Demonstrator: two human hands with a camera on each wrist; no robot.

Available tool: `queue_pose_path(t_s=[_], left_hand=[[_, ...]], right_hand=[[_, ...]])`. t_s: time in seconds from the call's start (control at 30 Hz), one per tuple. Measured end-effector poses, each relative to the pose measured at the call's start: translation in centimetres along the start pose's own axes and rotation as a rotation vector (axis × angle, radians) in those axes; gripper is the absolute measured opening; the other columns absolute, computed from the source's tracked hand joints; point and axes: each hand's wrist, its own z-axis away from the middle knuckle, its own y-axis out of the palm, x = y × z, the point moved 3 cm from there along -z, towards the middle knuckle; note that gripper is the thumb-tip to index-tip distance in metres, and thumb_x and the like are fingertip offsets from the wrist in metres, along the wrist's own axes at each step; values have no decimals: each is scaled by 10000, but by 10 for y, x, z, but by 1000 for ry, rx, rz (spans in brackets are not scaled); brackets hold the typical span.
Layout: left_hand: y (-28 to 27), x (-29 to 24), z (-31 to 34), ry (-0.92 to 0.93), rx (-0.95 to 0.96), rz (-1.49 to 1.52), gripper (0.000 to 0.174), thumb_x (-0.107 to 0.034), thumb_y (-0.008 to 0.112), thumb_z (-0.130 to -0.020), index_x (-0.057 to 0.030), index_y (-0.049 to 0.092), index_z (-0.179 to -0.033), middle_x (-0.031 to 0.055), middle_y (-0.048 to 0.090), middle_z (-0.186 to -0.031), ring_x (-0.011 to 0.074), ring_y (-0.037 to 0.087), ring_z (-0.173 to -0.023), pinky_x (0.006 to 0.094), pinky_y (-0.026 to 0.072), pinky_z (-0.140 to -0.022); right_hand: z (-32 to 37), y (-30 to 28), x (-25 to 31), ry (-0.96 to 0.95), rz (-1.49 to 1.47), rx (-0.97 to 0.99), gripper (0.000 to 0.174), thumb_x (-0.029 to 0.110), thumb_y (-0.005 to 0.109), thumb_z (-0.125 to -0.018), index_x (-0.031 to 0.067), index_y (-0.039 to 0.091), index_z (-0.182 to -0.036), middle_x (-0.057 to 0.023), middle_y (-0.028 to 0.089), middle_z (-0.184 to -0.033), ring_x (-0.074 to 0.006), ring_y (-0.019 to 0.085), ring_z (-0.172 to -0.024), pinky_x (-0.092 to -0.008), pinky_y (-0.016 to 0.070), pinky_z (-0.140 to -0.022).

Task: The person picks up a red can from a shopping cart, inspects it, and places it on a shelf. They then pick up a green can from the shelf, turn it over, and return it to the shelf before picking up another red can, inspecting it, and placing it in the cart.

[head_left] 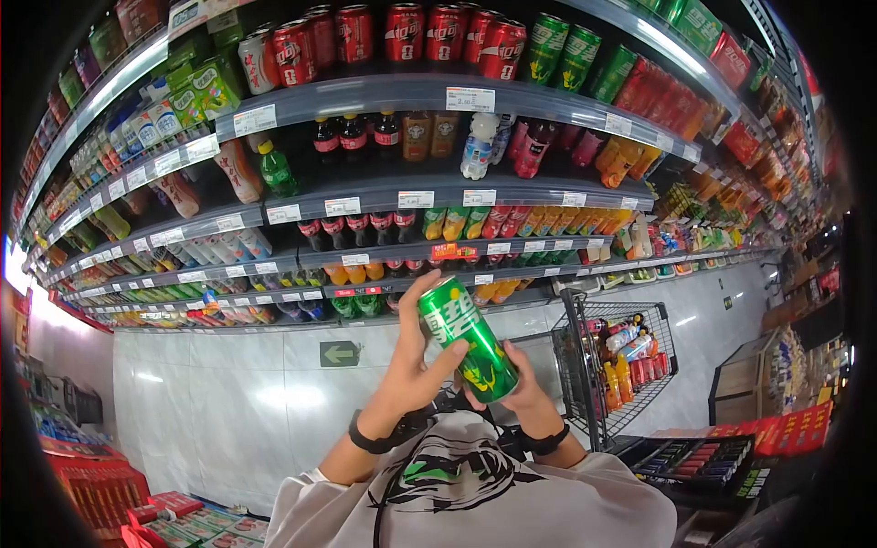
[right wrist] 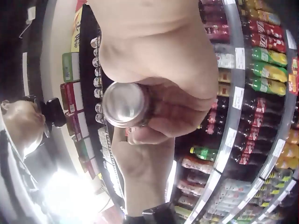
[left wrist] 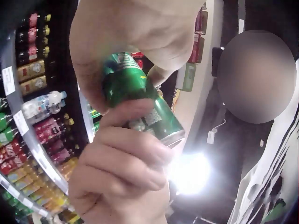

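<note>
A tall green soda can (head_left: 470, 342) with white lettering and a yellow-green splash is tilted in front of my chest, grasped by both hands. My left hand (head_left: 416, 352) grips its upper part, the thumb across the printed front and fingers reaching round the top. Lower down, my right hand (head_left: 523, 379) holds the can near its base. In the left wrist view, the right hand's fingers (left wrist: 126, 154) wrap the can's side below the left hand (left wrist: 135, 28). The right wrist view shows the can's silver bottom (right wrist: 125, 105) beside my right hand (right wrist: 163, 88).
Ahead, curved-looking store shelves (head_left: 365, 96) carry red cola cans (head_left: 425, 32), green cans (head_left: 562, 50) and several rows of bottles. To the right stands a wire shopping cart (head_left: 571, 365) with orange bottles (head_left: 618, 382) and red cans inside. A floor arrow (head_left: 340, 354) marks the tiles.
</note>
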Motion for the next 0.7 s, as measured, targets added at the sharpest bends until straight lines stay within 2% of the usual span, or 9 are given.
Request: queue_pose_path(t_s=[0.07,0.13,0.17,0.27,0.33,0.47,0.57,0.67,0.7], left_hand=[[5,-2,-4,-81,16,74,806,-79,708,-882,-41,255,-1548,146,442,-1411,248,530,-1273,395,440,-1086],[8,-5,-12,-52,1,-83,826,-62,745,-860,-52,281,-1544,143,449,-1407,239,557,-1246,389,467,-1059],[9,2,-17,-59,13,-83,826,-62,745,-860,-52,281,-1544,143,449,-1407,239,557,-1246,389,467,-1059],[13,19,-32,65,26,-309,843,-76,807,-826,-44,332,-1522,138,474,-1393,233,582,-1211,380,493,-1026],[22,24,-43,47,14,-358,838,-114,870,-778,-50,416,-1480,127,501,-1381,223,600,-1183,352,526,-970],[49,33,-73,72,59,-477,833,-138,894,-745,-66,469,-1457,110,517,-1379,209,615,-1154,315,549,-886],[68,51,-100,161,135,-570,841,-130,887,-700,-74,532,-1460,104,558,-1357,182,629,-1089,265,538,-752],[90,59,-124,29,206,-513,786,-202,875,-753,-115,559,-1468,125,592,-1364,221,623,-1080,312,536,-803],[96,64,-130,18,203,-470,677,-215,764,-874,-90,527,-1496,144,613,-1349,232,627,-1064,325,526,-851]], right_hand=[[0,-8,0,7,11,-34,647,503,251,-1097,-23,562,-1309,-187,701,-1025,-264,685,-785,-367,560,-669],[-7,-11,9,-46,111,-131,618,488,295,-1099,-19,559,-1333,-164,696,-1097,-246,692,-880,-363,563,-759],[-1,-32,4,-73,210,-285,546,411,360,-1103,-25,539,-1379,-129,676,-1193,-214,674,-1011,-328,542,-874],[-2,-34,28,-67,475,-322,548,377,437,-1083,-35,493,-1440,-111,637,-1289,-186,621,-1146,-315,495,-979],[0,-37,42,-41,515,-334,571,373,476,-1067,-40,469,-1461,-113,623,-1313,-182,599,-1178,-323,472,-1010],[1,-35,73,-108,628,-399,643,356,583,-1023,-45,420,-1499,-118,576,-1388,-178,526,-1270,-349,410,-1086],[7,-60,98,-132,648,-394,674,309,630,-1005,-47,378,-1519,-120,553,-1408,-180,510,-1278,-354,401,-1095],[16,-82,125,-107,593,-437,747,297,693,-968,-56,347,-1529,-121,553,-1394,-180,514,-1260,-348,407,-1082],[19,-90,139,-172,684,-461,749,289,716,-951,-56,362,-1514,-120,559,-1372,-182,520,-1242,-344,410,-1072]])
